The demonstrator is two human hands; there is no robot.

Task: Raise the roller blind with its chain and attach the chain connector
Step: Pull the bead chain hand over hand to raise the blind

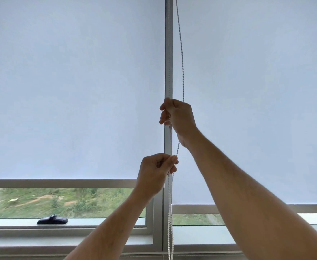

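Note:
Two pale roller blinds cover the window. The left blind (69, 91) has its bottom edge higher than that of the right blind (257, 91). A white bead chain (181, 53) hangs in front of the centre frame post (168, 53) and its loop falls below the sill (170, 231). My right hand (178, 117) grips one strand of the chain high up at the post. Lower down, my left hand (156, 175) pinches a strand between thumb and fingers. No chain connector is visible.
A dark handle-like object (52, 220) lies on the outer ledge at lower left. Under the blinds the grey window frame (60, 183) shows, with grass and bare earth outside.

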